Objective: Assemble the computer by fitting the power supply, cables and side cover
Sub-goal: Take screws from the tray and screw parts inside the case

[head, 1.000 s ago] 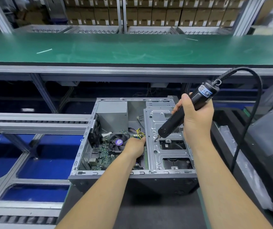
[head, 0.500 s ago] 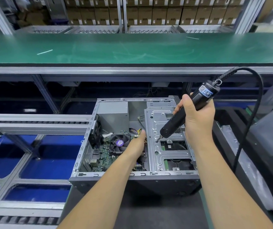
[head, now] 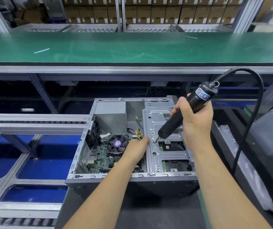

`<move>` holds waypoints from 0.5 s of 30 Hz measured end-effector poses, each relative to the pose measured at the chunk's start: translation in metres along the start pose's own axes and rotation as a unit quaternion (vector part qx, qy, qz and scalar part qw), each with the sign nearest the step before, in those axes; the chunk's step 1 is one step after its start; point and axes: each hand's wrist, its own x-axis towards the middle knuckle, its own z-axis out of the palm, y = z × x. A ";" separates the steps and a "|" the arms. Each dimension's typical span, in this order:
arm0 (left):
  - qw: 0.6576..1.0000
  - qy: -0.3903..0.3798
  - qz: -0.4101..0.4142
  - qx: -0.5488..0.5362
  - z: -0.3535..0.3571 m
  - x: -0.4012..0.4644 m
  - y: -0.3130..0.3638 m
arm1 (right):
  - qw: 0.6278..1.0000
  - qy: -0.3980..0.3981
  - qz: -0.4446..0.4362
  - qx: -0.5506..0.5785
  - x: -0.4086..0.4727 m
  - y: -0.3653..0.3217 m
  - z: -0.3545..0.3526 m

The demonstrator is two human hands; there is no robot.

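You are risking a slip: the electric screwdriver (head: pixel 180 119) is leaning, so its bit could skate off the screw point on the drive cage (head: pixel 165 156) toward your left hand (head: pixel 136 146), whose straight fingers are pressing just beside it. Your right hand (head: pixel 197 119) is clamping its grip round the barrel. The computer case (head: pixel 132 182) is lying open on the bench directly under both hands.

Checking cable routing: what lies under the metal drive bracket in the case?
Through the drive bracket's cutouts, a dark component and black cables show. The plate hides everything else beneath, and the right hand with the electric screwdriver covers its upper part.
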 end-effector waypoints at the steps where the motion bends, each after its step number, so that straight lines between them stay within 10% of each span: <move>1: 1.000 0.011 0.008 -0.001 0.001 -0.002 0.001 | 1.000 0.005 0.000 0.010 0.001 -0.002 -0.001; 8: 0.928 0.137 0.332 0.098 0.005 -0.016 -0.003 | 0.995 0.036 -0.002 0.098 0.008 -0.022 0.002; 15: 0.935 0.141 0.319 0.070 0.002 -0.013 -0.003 | 0.993 0.036 0.003 0.113 0.002 -0.028 0.003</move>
